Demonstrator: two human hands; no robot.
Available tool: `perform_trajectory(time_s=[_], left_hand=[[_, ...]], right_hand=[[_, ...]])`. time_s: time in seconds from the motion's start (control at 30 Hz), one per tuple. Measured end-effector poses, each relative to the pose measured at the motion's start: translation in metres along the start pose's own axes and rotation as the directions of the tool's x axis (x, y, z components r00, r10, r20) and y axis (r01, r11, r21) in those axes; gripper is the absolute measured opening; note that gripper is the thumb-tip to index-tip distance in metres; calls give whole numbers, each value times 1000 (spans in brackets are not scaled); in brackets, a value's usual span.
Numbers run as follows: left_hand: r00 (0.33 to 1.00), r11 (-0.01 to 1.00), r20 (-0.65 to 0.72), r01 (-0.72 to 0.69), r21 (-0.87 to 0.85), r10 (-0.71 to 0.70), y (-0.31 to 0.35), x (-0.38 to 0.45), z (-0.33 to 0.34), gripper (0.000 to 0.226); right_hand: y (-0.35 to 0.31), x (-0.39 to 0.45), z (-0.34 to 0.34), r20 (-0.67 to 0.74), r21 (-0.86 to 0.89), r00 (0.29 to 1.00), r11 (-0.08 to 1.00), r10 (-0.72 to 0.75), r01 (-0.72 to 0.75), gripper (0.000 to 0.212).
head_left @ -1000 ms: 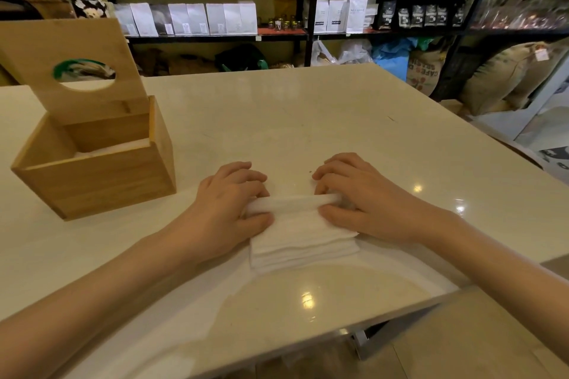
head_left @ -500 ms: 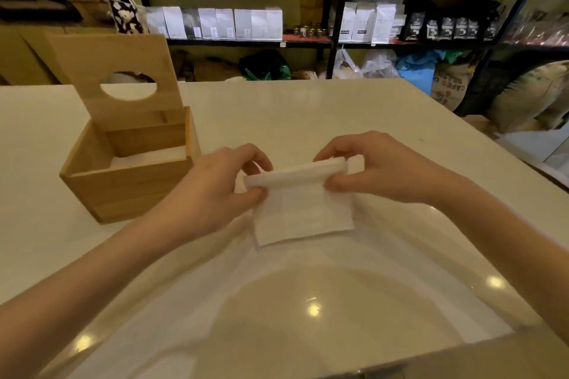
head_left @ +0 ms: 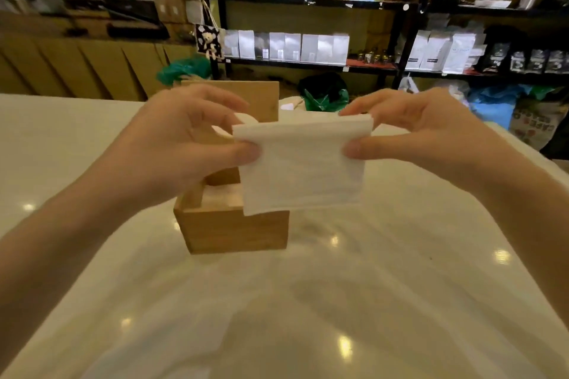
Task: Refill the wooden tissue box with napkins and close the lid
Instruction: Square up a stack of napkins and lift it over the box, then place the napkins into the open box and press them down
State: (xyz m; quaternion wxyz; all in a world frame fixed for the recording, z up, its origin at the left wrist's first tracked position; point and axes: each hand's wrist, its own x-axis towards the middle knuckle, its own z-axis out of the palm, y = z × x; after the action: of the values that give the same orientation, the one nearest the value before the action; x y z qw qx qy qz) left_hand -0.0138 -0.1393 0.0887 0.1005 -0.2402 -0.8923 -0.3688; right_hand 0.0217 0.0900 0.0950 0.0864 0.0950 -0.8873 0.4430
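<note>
Left hand [head_left: 181,144] and right hand [head_left: 425,135] pinch the napkin stack [head_left: 300,166] at its top corners, above the wooden tissue box [head_left: 234,231]. Lid [head_left: 261,98] upright, likely fully open; blurry.

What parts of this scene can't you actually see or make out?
- Inside of the wooden box: head view, mostly hidden by the napkins and the left hand.
- Lid: its round hole is largely behind the left hand.
- Napkin count: layers too blurred.
- Shelf packages: labels too small.
- Right hand: forearm cut off by the frame edge.
</note>
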Motion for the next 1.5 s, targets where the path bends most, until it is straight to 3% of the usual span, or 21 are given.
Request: perform_trajectory(time_s=[0.17,0.33,0.53,0.63,0.9,1.03,1.3,1.4,1.5], left_hand=[[973,974,-68,224,25,-222,-35,3,-19,9],[949,946,-18,314,73,-314,-71,13,-14,9],[951,930,132,234,284,-280,-84,26,-4,21],[948,892,163,188,411,-275,-83,34,1,10],[921,811,246,112,575,-301,-86,42,11,12],[886,775,288,115,622,-362,-87,48,14,9],[854,687,274,126,716,-443,-86,56,31,10],[856,677,269,122,726,-442,-89,54,32,10],[854,709,276,143,690,-440,-91,51,27,18]], right_hand=[[-4,29,38,46,56,991,990,129,-131,11],[7,52,65,77,-7,963,966,257,-257,6],[14,62,78,89,-153,945,942,314,-298,3],[15,66,84,80,-337,961,915,265,-224,16],[7,74,107,77,-694,949,700,307,-170,20],[2,78,114,64,-765,925,613,376,-196,15],[1,88,126,12,-859,898,464,441,-216,26],[5,89,126,19,-849,889,477,457,-227,23],[8,82,120,35,-800,914,559,404,-217,16]])
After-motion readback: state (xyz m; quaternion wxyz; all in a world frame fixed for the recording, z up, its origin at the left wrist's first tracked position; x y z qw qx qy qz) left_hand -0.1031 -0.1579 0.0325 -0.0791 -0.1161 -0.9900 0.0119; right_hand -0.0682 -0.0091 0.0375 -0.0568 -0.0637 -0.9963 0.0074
